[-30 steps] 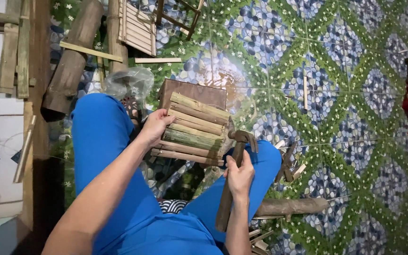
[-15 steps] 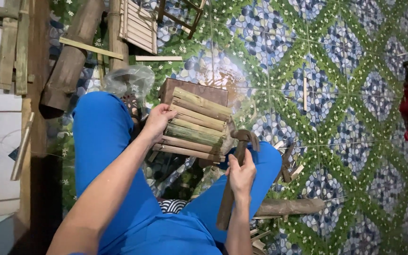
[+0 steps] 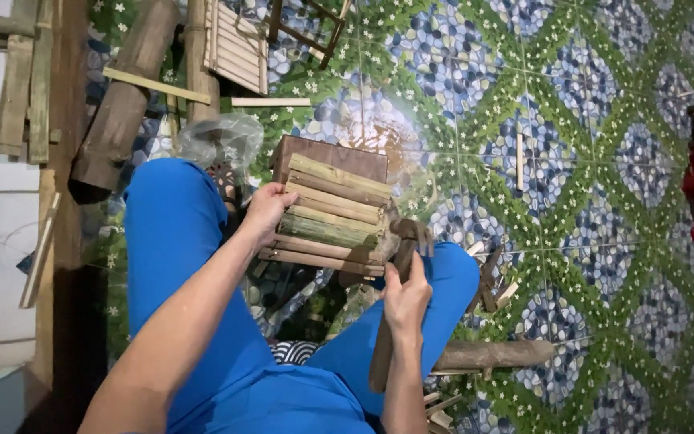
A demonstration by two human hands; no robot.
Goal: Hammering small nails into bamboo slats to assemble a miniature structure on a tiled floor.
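— Where's the work now?
— Right between my knees: the bamboo slat panel [image 3: 331, 221] sits on the brown block [image 3: 327, 154]; my left hand [image 3: 265, 210] clamps its edge; my right hand [image 3: 406, 299] grips the hammer [image 3: 395, 277], head at the panel's right end.
— Next?
— Probably 1 square blow; panel held firm.

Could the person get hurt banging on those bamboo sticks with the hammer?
Maybe. The left hand steadies the bamboo slat panel right at its edge, not far from the hammer head, so a missed swing might hit fingers. The right hand holds the hammer just above the blue-trousered knee, so a slip could strike the leg.
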